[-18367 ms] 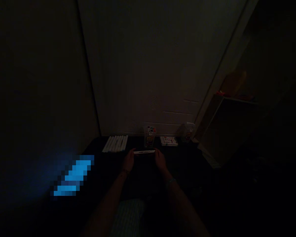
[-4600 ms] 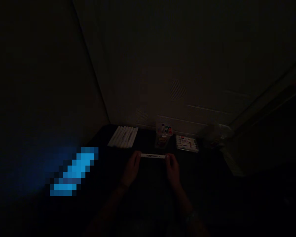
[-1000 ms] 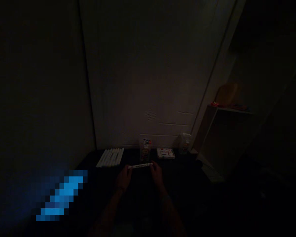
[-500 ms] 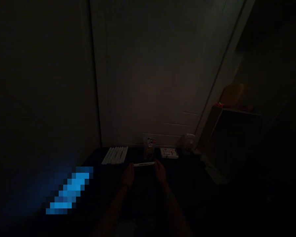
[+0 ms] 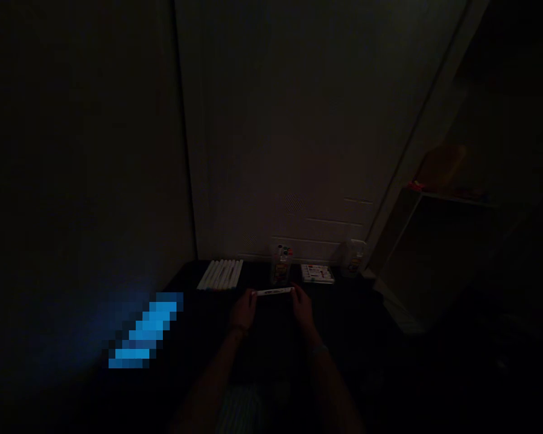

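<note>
A white marker [image 5: 274,292] is held level between my two hands, above the dark table. My left hand [image 5: 244,308] is closed on its left end, and my right hand [image 5: 301,303] pinches the right end. Dark print shows along the barrel. Just beyond it stands a clear container [image 5: 281,268] with several coloured-tipped markers upright in it. To the left, a row of white markers [image 5: 220,275] lies side by side. A flat case of markers [image 5: 317,273] rests to the right of the container.
A second clear container [image 5: 355,258] stands at the back right, by the wall [image 5: 308,150]. On the left glows a blurred bright blue shape [image 5: 147,331]. A box-like cabinet [image 5: 443,247] with a yellowish object [image 5: 443,164] on top is at the right. The room is very dark.
The view has shifted, so everything sits slightly further right and higher. Both hands keep hold of the marker in nearly the same pose.
</note>
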`<state>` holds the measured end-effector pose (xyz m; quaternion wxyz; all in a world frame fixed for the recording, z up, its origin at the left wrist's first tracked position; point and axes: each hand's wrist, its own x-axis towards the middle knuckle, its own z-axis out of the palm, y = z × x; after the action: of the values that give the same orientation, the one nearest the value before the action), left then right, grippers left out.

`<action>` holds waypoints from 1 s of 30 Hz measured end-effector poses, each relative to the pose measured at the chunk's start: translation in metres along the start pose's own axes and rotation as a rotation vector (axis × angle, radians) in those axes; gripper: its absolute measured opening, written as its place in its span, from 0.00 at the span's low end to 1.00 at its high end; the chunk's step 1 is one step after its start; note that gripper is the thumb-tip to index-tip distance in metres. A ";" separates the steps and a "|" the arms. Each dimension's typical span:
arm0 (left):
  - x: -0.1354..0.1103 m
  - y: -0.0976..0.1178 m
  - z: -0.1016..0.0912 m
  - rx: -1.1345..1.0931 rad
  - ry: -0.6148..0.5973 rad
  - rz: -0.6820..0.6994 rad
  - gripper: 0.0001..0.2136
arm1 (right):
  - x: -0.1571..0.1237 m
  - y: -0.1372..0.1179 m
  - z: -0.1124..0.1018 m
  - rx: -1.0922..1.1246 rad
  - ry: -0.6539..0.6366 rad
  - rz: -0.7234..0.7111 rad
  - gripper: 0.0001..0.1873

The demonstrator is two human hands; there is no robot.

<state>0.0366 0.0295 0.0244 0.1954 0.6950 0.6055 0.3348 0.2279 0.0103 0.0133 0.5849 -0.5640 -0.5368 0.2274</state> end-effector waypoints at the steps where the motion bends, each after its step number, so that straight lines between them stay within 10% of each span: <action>1: 0.000 0.000 0.000 0.004 0.009 0.015 0.15 | 0.000 0.000 0.000 -0.004 0.003 -0.006 0.22; 30: -0.001 0.002 -0.001 -0.035 -0.002 -0.025 0.15 | -0.002 -0.007 -0.003 -0.053 0.007 -0.023 0.20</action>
<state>0.0375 0.0285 0.0261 0.2124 0.6844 0.6078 0.3422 0.2272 0.0054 0.0198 0.5741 -0.5738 -0.5472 0.2042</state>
